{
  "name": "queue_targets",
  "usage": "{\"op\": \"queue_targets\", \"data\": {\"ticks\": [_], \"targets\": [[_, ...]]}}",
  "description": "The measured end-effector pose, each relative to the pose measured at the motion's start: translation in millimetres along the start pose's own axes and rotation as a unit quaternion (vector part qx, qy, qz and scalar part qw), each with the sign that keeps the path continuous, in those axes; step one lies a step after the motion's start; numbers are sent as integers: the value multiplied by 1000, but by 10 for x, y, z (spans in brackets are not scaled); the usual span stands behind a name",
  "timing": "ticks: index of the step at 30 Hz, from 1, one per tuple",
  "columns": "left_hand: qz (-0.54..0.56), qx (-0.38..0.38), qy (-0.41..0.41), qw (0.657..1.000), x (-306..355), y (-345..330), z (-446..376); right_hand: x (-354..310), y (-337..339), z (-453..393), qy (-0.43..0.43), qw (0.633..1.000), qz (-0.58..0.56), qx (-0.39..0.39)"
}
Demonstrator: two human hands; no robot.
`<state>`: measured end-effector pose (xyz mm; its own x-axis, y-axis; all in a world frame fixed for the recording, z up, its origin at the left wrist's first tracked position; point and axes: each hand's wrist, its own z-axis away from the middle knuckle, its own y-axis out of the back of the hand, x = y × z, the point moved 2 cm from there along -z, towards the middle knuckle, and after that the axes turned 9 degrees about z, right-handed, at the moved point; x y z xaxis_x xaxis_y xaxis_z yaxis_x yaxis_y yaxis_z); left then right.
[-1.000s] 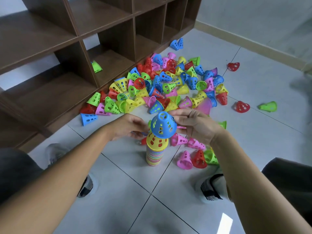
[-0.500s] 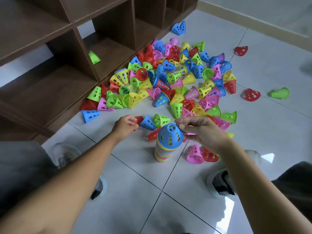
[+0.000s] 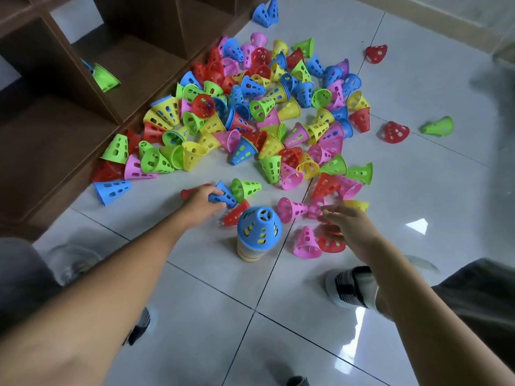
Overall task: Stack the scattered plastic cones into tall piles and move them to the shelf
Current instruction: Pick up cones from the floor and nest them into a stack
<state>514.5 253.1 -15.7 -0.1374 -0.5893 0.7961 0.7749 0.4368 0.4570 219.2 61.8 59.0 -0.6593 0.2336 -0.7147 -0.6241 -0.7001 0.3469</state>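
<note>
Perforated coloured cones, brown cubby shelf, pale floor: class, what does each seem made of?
Perforated coloured cones: likely thin moulded plastic, bright, smooth, with punched holes.
Brown cubby shelf: looks like matt wood-effect board.
Pale floor: seemingly glazed tile, with gloss reflections and grout lines.

We see pale tiled floor [image 3: 418, 190] with dark grout lines. On it, big heap of scattered cones [image 3: 264, 107], red, blue, green, yellow, pink, mostly tipped over, spread from centre to far side against brown shelf [image 3: 55, 151] at left. Upright stack of cones [image 3: 257, 232], blue one on top, stands near centre. Red cone [image 3: 394, 131] and green cone [image 3: 437, 126] lie apart at right. We note one green cone [image 3: 106, 78] inside shelf compartment.
</note>
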Motion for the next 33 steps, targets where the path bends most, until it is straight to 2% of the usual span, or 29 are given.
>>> {"op": "queue_targets", "data": {"ticks": [5,7,10,14,20,25,29,33], "targets": [[34,-24,22,999,-58,-36,-11,364,-41,-51,-122,986,102,-40],[38,-24,22,999,-76,-40,8,431,-110,-14,-151,980,110,-71],[41,11,-7,999,-28,-18,59,489,-212,1,-160,976,109,-104],[74,52,-40,995,122,150,186,521,-323,-40,-158,978,94,-103],[208,85,-81,971,735,446,542,508,-425,-74,-125,991,40,-26],[377,-5,-81,923,1293,532,865,489,-408,22,-76,995,-41,41],[394,-95,-80,911,1582,514,1034,405,-329,56,-34,994,-70,83],[421,-161,-57,891,1733,530,1123,178,-197,86,10,988,-143,49]]}}
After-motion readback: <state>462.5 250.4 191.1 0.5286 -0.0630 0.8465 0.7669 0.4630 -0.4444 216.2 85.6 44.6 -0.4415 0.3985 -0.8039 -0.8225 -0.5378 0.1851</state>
